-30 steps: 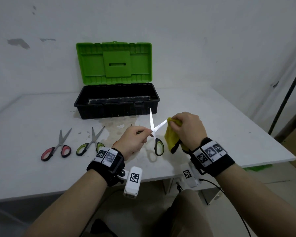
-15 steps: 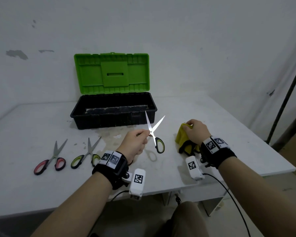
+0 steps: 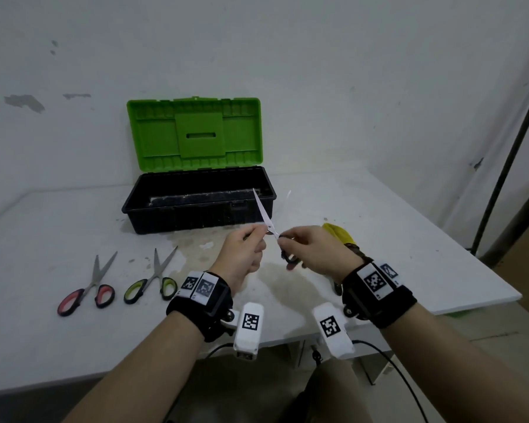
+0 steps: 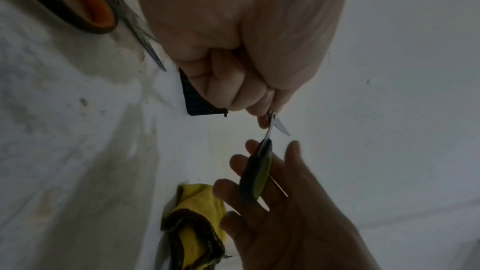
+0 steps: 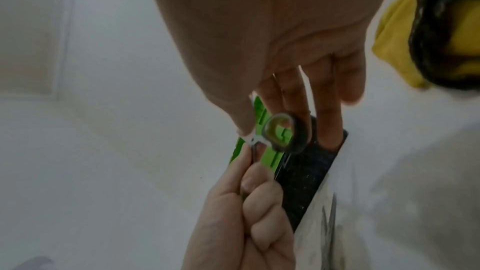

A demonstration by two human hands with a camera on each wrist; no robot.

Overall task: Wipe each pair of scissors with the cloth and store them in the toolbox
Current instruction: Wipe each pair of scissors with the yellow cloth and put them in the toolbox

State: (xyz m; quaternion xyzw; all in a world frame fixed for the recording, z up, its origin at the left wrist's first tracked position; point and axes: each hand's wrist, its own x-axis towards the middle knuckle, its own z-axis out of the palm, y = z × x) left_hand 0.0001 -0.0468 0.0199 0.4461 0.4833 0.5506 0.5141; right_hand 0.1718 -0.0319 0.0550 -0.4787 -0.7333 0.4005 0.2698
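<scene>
My left hand (image 3: 264, 232) pinches a green-handled pair of scissors (image 3: 261, 210) near its pivot, blades spread and pointing up toward the toolbox (image 3: 196, 221). My right hand (image 3: 287, 242) has its fingers extended against the hanging handle (image 4: 257, 176), thumb on the other side; no firm grip shows. In the right wrist view the handle ring (image 5: 283, 132) lies in front of my right fingers (image 5: 298, 106). The yellow cloth (image 3: 339, 233) lies on the table behind my right hand. The black toolbox stands open, its green lid (image 3: 193, 132) upright.
Two more pairs lie on the white table (image 3: 28, 300) at the left: red-handled scissors (image 3: 86, 288) and green-handled scissors (image 3: 150, 282). A stain marks the table in front of the toolbox. A black pole (image 3: 507, 154) stands at the right past the table edge.
My right hand set the cloth down on the table and moved left to the scissors' handle. My left hand kept its pinch and carried the scissors a little toward the toolbox.
</scene>
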